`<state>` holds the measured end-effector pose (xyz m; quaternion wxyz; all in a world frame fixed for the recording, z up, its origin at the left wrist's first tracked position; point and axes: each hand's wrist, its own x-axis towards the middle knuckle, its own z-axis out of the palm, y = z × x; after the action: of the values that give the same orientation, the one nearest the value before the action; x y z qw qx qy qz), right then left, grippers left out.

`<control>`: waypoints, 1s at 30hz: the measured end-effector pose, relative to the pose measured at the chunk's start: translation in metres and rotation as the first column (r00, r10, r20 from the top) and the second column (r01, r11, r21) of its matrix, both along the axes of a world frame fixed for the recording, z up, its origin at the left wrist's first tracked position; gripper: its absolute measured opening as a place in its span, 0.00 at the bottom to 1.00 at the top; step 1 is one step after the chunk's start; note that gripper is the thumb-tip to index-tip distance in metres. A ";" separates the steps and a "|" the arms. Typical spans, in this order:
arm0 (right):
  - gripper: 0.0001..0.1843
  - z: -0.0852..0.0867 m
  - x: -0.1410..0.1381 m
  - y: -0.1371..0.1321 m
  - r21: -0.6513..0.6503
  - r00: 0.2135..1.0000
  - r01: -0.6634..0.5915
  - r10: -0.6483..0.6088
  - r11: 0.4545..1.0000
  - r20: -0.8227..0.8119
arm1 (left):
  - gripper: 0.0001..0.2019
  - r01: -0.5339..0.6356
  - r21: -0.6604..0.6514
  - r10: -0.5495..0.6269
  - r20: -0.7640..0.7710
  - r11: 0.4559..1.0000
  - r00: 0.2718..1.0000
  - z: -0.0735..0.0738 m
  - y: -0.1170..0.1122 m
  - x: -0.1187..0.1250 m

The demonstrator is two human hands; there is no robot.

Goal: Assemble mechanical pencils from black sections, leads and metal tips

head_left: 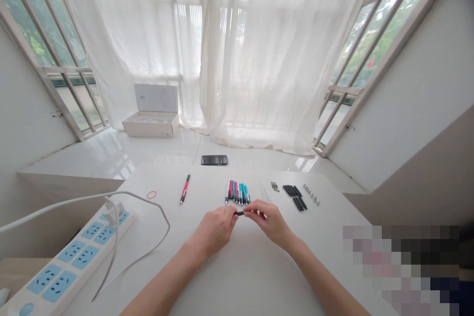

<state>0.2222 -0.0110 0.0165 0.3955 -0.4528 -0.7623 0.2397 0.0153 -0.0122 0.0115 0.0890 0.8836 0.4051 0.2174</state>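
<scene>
My left hand (217, 224) is closed around a short black pen grip section (240, 213), whose right end sticks out from the fingers. At that end, the fingertips of my right hand (267, 217) are pinched together; whether a small part sits between them is too fine to see. Just beyond my hands lies a row of pen barrels (237, 191) in pink, teal and white with black. To their right are thin refills (264, 191), small metal parts (274, 186), black grip sections (292, 190) in two groups, and pale pointed tips (311, 194).
One pink and black pen (185, 188) lies apart on the left, near a rubber band (151, 195). A power strip (70, 261) with a looping white cable (163, 212) takes up the left side. Toward the window are a black phone (214, 160) and an open white box (150, 126).
</scene>
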 end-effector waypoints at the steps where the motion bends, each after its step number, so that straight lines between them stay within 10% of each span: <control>1: 0.13 -0.001 0.000 0.000 0.024 0.999 0.004 -0.005 1.000 0.038 | 0.09 0.007 0.008 -0.007 0.012 1.000 1.000 -0.001 0.000 0.000; 10: 0.15 -0.002 0.001 -0.006 0.128 0.929 -0.028 -0.022 0.991 0.368 | 0.09 0.045 0.075 -0.049 0.048 0.996 0.998 -0.008 0.003 0.002; 30: 0.18 -0.005 0.013 0.003 0.122 0.958 0.030 -0.064 0.992 0.281 | 0.05 -0.044 0.153 0.042 0.020 0.987 0.999 0.001 0.008 -0.003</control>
<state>0.2348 -0.0078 0.0110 0.3134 -0.4765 -0.8129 0.1178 0.0126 -0.0037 0.0129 0.0196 0.8770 0.4053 0.2572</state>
